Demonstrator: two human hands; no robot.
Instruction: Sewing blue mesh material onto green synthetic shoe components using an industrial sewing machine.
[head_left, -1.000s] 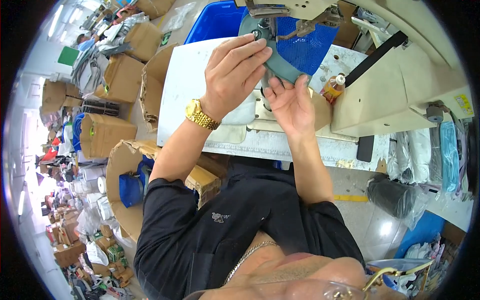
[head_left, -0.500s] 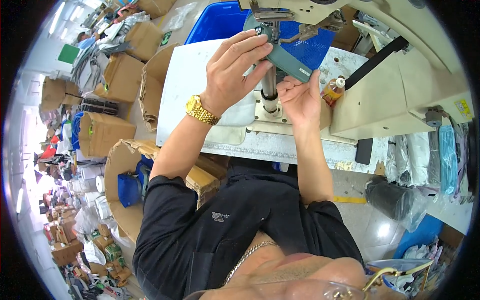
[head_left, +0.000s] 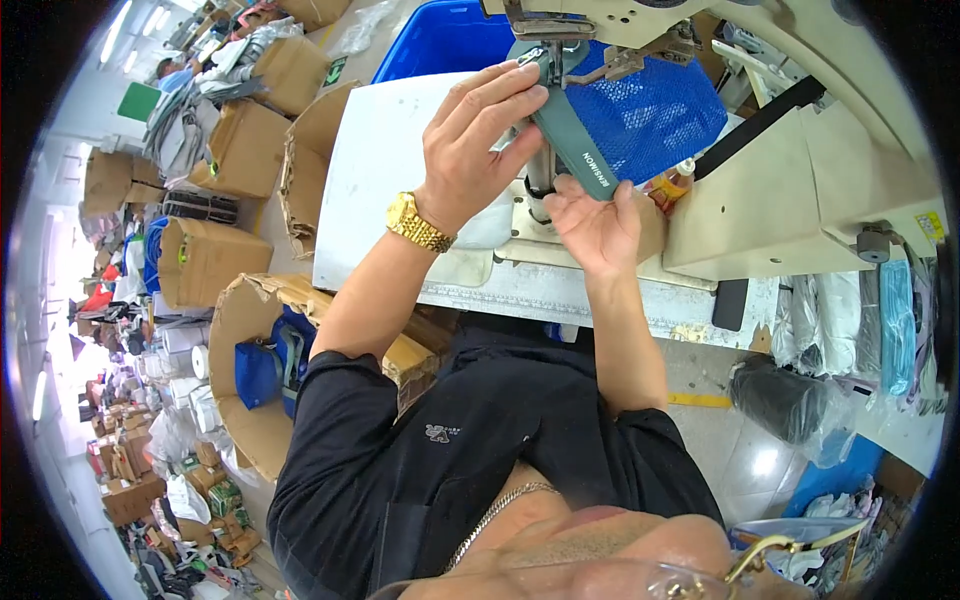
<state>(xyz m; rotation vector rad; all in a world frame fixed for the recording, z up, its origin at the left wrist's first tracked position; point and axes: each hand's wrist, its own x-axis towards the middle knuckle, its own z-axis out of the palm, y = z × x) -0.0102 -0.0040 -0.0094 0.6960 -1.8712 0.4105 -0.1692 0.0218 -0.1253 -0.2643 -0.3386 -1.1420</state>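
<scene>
A grey-green fabric strip [head_left: 580, 150] with pale lettering near its end slants down from the presser foot [head_left: 556, 68] of a sewing machine. Blue mesh fabric [head_left: 665, 115] spreads from the strip's right side. My left hand [head_left: 475, 150], with a gold watch [head_left: 418, 222] on the wrist, holds the strip's left edge close to the foot, thumb below the long fingers. At the strip's lower end, my right hand [head_left: 603, 225] pinches it between thumb and fingers, palm up. Behind the strip stands the machine's metal post [head_left: 540, 172]. My left fingers partly cover the fabric near the needle.
The machine's cream body [head_left: 745, 195] fills the right side. A small bottle [head_left: 670, 185] stands beside it, and a dark flat object [head_left: 733, 305] lies on the white table [head_left: 385, 130]. A blue bin [head_left: 425, 40] is behind; cardboard boxes [head_left: 205, 262] stand left.
The strip has swung steeper, its lower end moving down and left with my right hand. The mesh now spreads farther right, over the table and partly the bottle. My left hand has shifted slightly.
</scene>
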